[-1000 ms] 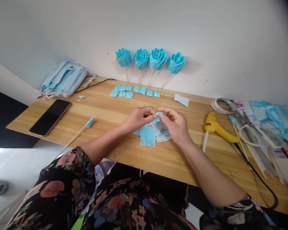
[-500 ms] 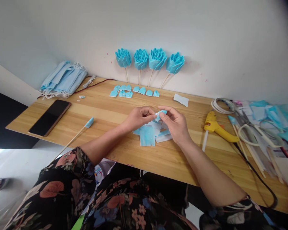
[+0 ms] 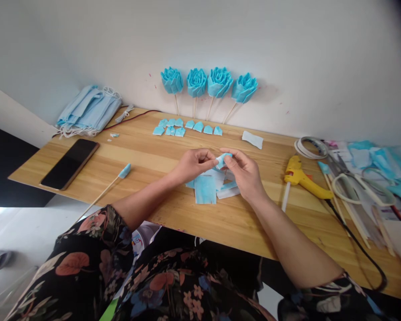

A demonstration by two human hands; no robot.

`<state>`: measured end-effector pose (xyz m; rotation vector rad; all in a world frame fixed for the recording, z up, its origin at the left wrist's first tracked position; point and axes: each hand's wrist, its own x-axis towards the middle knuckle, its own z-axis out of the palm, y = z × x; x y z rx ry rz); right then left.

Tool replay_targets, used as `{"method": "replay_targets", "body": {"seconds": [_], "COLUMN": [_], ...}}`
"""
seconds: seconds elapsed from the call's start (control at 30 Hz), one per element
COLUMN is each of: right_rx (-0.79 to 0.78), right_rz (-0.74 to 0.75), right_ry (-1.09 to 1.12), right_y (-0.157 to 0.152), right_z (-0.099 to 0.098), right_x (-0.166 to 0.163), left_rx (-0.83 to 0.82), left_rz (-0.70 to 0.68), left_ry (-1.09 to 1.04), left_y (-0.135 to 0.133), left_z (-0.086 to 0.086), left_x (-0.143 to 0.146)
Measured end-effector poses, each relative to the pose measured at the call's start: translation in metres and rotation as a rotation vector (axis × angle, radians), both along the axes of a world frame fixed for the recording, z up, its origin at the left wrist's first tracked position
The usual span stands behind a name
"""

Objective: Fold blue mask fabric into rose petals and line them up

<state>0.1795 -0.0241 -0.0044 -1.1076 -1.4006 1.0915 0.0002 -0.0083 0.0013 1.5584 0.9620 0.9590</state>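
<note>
Between my two hands is a small folded piece of blue and white mask fabric [image 3: 223,160]. My left hand [image 3: 197,164] pinches its left end with thumb and fingertips. At its right end my right hand [image 3: 243,169] presses it between thumb and fingers. Just below the hands lie several cut fabric squares [image 3: 205,189], partly covered by the right hand. Folded fabric petals [image 3: 198,127] stand in rows farther back on the table. A stick with a blue fabric bud [image 3: 124,171] lies left of my left forearm.
Blue fabric roses on sticks [image 3: 196,82] lean on the back wall. On the left are a stack of face masks [image 3: 88,109] and a phone [image 3: 70,164]. A yellow glue gun [image 3: 304,178], scissors [image 3: 357,183], a tape roll [image 3: 310,147] and fabric scraps [image 3: 384,162] lie right.
The right thumb has shifted slightly on the piece of fabric, and its upper right end looks more rounded. Both hands stay in the same place.
</note>
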Motion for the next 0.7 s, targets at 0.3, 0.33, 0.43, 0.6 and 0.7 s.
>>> {"method": "replay_targets", "body": {"seconds": [0.3,0.33,0.43,0.6,0.7], "right_rx": [0.034,0.046,0.057,0.033,0.004], "right_rz": [0.047,0.047,0.062,0.076,0.088], "right_ry": [-0.064,-0.068,-0.065,-0.013,0.008], "right_y": [-0.0002,-0.0004,-0.0007,0.0012,0.003], "right_z": [-0.005,-0.0048,-0.0049,-0.0074,-0.0085], "right_x": [-0.0001,-0.0001,-0.0002,-0.0007,-0.0006], "left_rx": [0.011,0.014,0.012,0.023,0.03], "left_rz": [0.026,0.022,0.008,-0.003,0.017], "left_ry": [-0.026,-0.034,-0.052,-0.063,-0.072], "left_y": [0.0016,0.0014,0.0007,0.0001,0.0006], "left_z": [0.0005,0.0004,0.0,0.0015,0.0029], "left_x": [0.0,0.0,0.0002,-0.0005,-0.0007]}}
